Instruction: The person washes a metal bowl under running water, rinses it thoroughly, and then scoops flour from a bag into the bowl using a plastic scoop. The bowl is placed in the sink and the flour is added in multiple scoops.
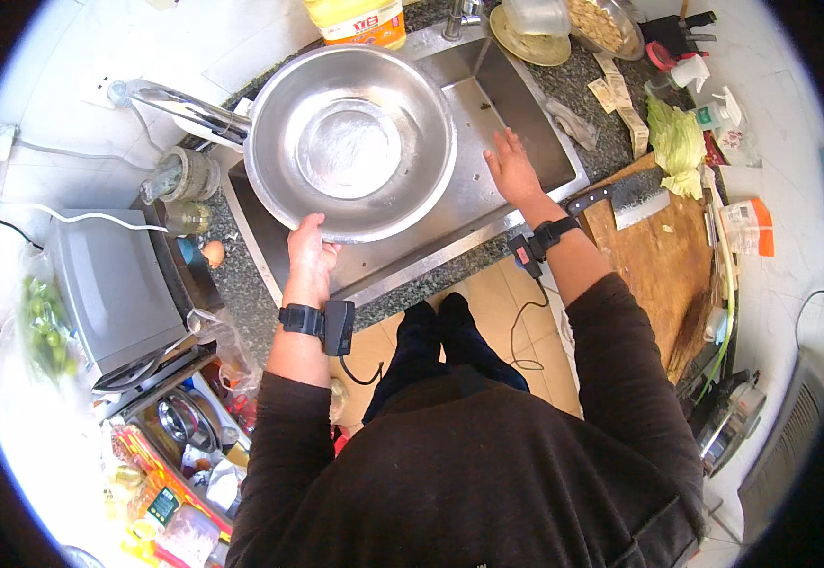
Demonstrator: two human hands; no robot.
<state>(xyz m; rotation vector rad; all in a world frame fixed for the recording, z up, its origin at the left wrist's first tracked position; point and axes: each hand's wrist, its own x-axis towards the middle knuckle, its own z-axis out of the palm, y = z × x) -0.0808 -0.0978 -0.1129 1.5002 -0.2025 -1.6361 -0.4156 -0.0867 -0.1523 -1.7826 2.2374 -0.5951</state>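
A large stainless steel basin (351, 145) is at the left part of the kitchen sink (483, 128), with what looks like a little water or wet shine at its bottom. My left hand (310, 252) grips the basin's near rim, thumb on top and the other fingers partly hidden below. To the right, my right hand (513, 167) is over the sink, holding nothing, its fingers extended and the thumb apart. The chrome faucet (195, 110) reaches towards the basin's left rim. Small dark scraps lie on the sink's bottom.
On the right, a cleaver (632, 199) rests on a wooden cutting board (657, 270) beside lettuce leaves (676, 145). A plate (533, 46) stands behind the sink, near a detergent jug (362, 25). An egg (212, 253), a stone mortar (188, 174) and a grey appliance (117, 284) are at left.
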